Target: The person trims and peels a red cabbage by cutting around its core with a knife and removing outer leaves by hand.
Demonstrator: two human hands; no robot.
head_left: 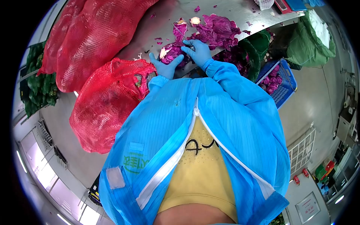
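Observation:
A purple cabbage [171,52] with a pale cut base lies on the metal table [150,37], between my two blue-gloved hands. My left hand [164,66] is against its near left side, thumb and fingers spread around it. On its right side, my right hand [198,51] is closed around a small dark object at the fingertips, too hidden to name. Loose purple leaves [217,32] lie just beyond my right hand. A cut pale stem piece [195,21] rests beside them.
Large red mesh sacks [93,33] fill the left; another red sack [108,105] hangs by the table edge. To the right are a green container [257,48], a blue crate [287,84] of cabbages and a green sack [311,41].

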